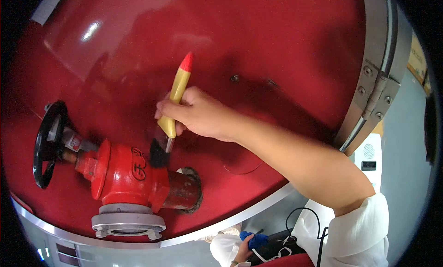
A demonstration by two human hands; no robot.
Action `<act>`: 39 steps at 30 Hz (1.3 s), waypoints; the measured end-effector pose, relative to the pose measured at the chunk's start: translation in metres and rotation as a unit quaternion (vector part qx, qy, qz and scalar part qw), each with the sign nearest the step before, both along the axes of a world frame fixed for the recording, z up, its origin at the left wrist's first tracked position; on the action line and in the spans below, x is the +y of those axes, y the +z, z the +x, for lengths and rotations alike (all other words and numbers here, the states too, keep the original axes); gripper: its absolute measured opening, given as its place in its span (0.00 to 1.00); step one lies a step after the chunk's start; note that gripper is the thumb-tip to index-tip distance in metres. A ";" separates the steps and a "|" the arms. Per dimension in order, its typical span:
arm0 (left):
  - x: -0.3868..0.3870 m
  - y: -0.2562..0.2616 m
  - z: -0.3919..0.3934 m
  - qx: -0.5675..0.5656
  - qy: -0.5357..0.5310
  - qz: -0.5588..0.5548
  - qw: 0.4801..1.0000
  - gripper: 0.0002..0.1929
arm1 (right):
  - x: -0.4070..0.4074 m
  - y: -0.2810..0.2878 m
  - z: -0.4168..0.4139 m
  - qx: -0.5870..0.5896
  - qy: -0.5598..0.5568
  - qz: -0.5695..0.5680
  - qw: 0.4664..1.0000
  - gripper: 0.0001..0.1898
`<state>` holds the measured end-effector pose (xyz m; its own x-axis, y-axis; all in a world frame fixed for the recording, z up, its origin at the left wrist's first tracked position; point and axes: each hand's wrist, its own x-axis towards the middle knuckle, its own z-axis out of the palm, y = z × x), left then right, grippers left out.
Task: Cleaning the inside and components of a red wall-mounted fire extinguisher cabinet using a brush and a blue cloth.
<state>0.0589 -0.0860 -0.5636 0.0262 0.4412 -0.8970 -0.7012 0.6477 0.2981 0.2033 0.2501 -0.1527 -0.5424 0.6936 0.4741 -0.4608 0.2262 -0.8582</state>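
My right hand (193,111) grips the yellow handle of a red-tipped paintbrush (178,87). The brush's dark bristles point down, just above or against the body of a red fire hydrant valve (129,173); contact is unclear. At the valve's left is a black handwheel (41,146), and a grey metal hose coupling (128,223) faces down. A short pipe (183,191) runs from the valve into the red cabinet back wall (214,17). Low in the view, near my lap, my left hand (244,248) holds a bunched blue cloth (254,239).
A metal door frame with a hinge (375,94) stands at the right. The cabinet's pale lower edge (221,229) curves below the valve. A white device with a speaker grille (370,156) is beyond the frame, and a black cable (318,218) loops beside my right sleeve.
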 end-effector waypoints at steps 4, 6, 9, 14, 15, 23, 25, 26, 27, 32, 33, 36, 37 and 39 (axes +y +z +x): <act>0.004 0.033 0.022 0.084 -0.056 0.052 0.994 0.12 | 0.008 -0.015 -0.001 -0.115 -0.065 0.022 0.991 0.15; 0.008 0.049 0.029 0.180 -0.094 0.115 0.972 0.12 | 0.009 -0.016 -0.004 -0.103 -0.083 -0.001 0.991 0.15; 0.010 0.043 0.024 0.068 -0.022 0.025 0.997 0.14 | 0.001 -0.013 -0.007 -0.028 -0.094 -0.071 0.993 0.15; 0.018 0.054 0.030 0.068 -0.020 0.028 0.997 0.15 | 0.003 -0.029 -0.014 -0.057 0.049 -0.056 0.996 0.16; 0.017 0.051 0.029 0.067 -0.021 0.027 0.997 0.15 | 0.003 -0.028 -0.015 -0.093 0.068 -0.028 0.993 0.16; 0.007 0.016 0.011 0.001 -0.010 0.005 1.000 0.15 | 0.000 -0.020 -0.020 0.009 0.021 -0.118 0.993 0.14; 0.008 0.013 0.011 0.001 -0.012 -0.005 1.000 0.15 | 0.002 -0.024 -0.015 -0.025 0.037 -0.089 0.995 0.14; 0.008 0.012 0.011 0.002 -0.012 -0.014 1.000 0.15 | 0.003 -0.026 -0.013 -0.058 0.054 -0.059 0.995 0.15; 0.009 0.012 0.011 0.002 -0.012 -0.014 1.000 0.15 | 0.002 -0.026 -0.011 -0.058 0.054 -0.059 0.995 0.15; 0.011 0.016 0.012 0.002 -0.021 -0.008 1.000 0.16 | 0.001 -0.010 0.002 -0.253 -0.038 0.101 0.961 0.17; 0.012 0.020 0.015 0.002 -0.020 -0.008 1.000 0.16 | 0.003 -0.003 0.008 -0.236 -0.048 0.074 0.968 0.15; 0.016 0.036 0.020 0.011 -0.038 0.012 0.999 0.17 | 0.010 0.006 0.018 -0.145 0.073 0.066 0.985 0.12; 0.019 0.042 0.022 0.024 -0.049 0.009 0.998 0.17 | 0.007 0.012 0.026 -0.175 0.109 0.063 0.976 0.12; 0.020 0.045 0.022 0.039 -0.060 0.007 0.997 0.18 | 0.001 0.023 0.037 -0.205 0.182 0.058 0.960 0.13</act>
